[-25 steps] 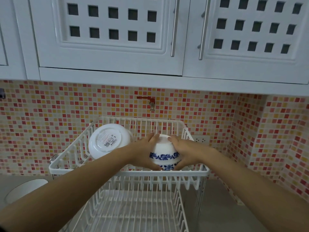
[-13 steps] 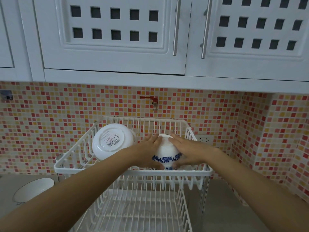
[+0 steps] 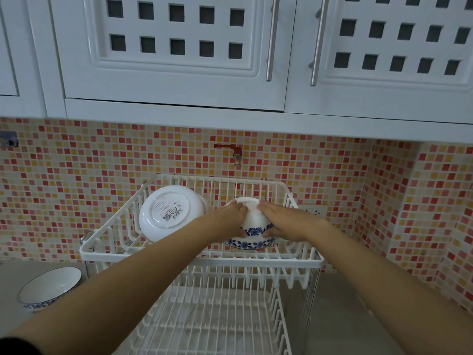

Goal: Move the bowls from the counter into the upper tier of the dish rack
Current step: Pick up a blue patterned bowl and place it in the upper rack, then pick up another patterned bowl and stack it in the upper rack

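A white two-tier dish rack (image 3: 199,261) stands against the tiled wall. In its upper tier a plain white bowl (image 3: 169,213) leans on its side at the left, its labelled underside facing me. To its right a white bowl with a blue flower band (image 3: 253,226) rests upside down in the same tier. My left hand (image 3: 227,221) and my right hand (image 3: 286,224) press on its two sides. A third bowl with a blue rim (image 3: 48,286) sits upright on the counter at the far left.
The rack's lower tier (image 3: 212,321) holds nothing. White wall cabinets (image 3: 179,47) hang overhead. A red tap (image 3: 234,149) sticks out of the mosaic wall behind the rack. A wall socket (image 3: 313,211) is to the rack's right, above grey counter (image 3: 340,316).
Both hands have lowered the blue-flowered bowl deeper into the upper tier, and it now tilts more upside down. The view has shifted, so the counter bowl shows more.
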Motion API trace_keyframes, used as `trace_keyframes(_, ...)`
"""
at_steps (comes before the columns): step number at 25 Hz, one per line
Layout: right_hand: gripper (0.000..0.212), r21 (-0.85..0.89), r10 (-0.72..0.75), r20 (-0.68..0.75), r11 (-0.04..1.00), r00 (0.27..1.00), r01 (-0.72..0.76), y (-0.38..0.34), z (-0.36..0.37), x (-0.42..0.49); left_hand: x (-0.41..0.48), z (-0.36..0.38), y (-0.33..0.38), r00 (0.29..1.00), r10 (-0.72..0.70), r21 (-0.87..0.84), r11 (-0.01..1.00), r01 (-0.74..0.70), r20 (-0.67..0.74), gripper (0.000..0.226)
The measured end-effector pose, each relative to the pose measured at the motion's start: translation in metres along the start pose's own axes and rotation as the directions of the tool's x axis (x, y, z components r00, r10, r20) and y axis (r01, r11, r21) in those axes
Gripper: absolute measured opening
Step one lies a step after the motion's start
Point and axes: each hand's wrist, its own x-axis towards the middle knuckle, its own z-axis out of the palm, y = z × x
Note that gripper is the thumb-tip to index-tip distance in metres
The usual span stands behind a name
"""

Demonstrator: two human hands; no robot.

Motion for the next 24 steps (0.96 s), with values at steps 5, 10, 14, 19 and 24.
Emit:
trace_keyframes(5, 0.079, -0.057, 0.023, 0.044, 0.998, 0.999, -0.020, 0.000, -0.001, -0.002, -0.003, -0.001, -0.001, 1.000, 0.003, -0.005, 1.000, -0.003, 0.015, 0.074)
trace_keyframes(10, 0.066, -0.032, 0.065, -0.164, 0.997, 0.984, -0.071, -0.021, -0.017, -0.013, -0.024, -0.019, -0.013, 0.977, 0.012, -0.143, 0.989, -0.043, -0.213, 0.062)
trace_keyframes(14, 0.061, 0.145, 0.083, -0.412, 0.989, 0.907, -0.025, -0.073, -0.041, -0.019, -0.069, -0.036, -0.049, 0.891, -0.110, -0.272, 0.962, -0.016, -0.441, 0.057)
trace_keyframes(19, 0.060, 0.272, 0.024, -0.502, 0.953, 0.864, 0.131, -0.167, -0.045, 0.005, -0.128, -0.024, -0.128, 0.849, -0.299, -0.400, 0.909, 0.115, -0.435, 0.057)
trace_keyframes(24, 0.059, 0.375, -0.037, -0.508, 0.890, 0.860, 0.260, -0.282, -0.043, 0.051, -0.185, 0.006, -0.221, 0.814, -0.426, -0.423, 0.871, 0.250, -0.396, 0.056)
